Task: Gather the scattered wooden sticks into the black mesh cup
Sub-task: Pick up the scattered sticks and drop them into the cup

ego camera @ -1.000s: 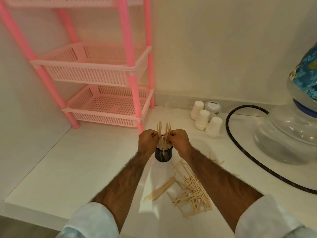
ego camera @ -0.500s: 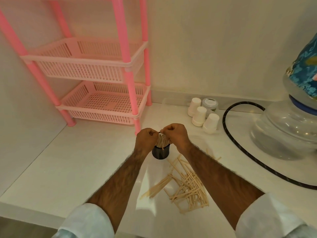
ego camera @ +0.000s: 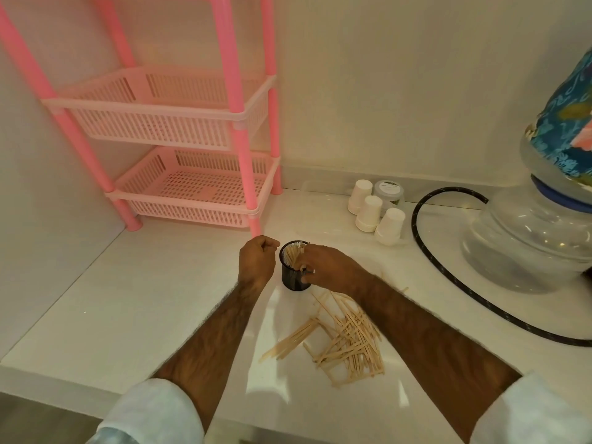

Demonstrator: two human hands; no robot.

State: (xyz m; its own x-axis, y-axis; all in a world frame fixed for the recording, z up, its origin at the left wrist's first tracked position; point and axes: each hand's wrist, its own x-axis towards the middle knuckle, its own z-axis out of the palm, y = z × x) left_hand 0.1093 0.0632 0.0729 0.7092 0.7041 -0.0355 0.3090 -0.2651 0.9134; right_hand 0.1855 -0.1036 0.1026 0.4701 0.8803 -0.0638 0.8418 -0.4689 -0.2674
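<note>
One mesh cup (ego camera: 293,277), L hand (ego camera: 258,262) fisted empty beside, R hand (ego camera: 330,267) gripping rim.

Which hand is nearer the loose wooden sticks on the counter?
Right. Right hand is at the black mesh cup, just beyond the wooden sticks; left hand sits left of it.

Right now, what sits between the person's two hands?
The black mesh cup, holding wooden sticks, sits between the left hand and right hand, seen in the head view.
</note>
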